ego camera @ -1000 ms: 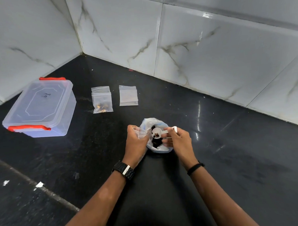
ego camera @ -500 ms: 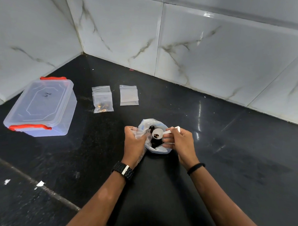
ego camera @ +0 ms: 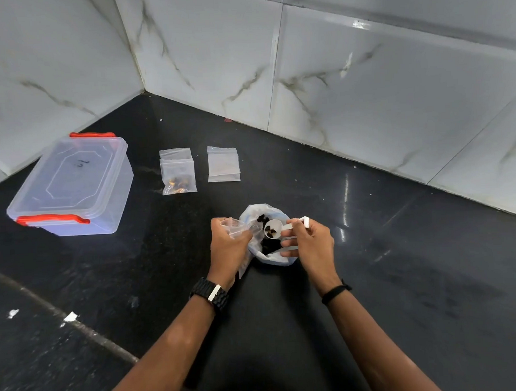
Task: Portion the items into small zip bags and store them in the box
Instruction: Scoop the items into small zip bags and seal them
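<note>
Here the left hand [ego camera: 228, 247] has its fingers curled tight round a small clear zip bag [ego camera: 237, 227], its mouth turned toward the scoop. The right hand [ego camera: 310, 243] pinches the handle of a white scoop [ego camera: 274, 228]; the handle runs left to right, the bowl at its left end, holding a few dark pieces above the open white bag [ego camera: 271, 261] on the black worktop [ego camera: 402, 277]. Farther back lie a filled zip bag [ego camera: 177, 173], empty zip bags [ego camera: 223, 164] and, to the left, a closed box [ego camera: 73, 185].
</note>
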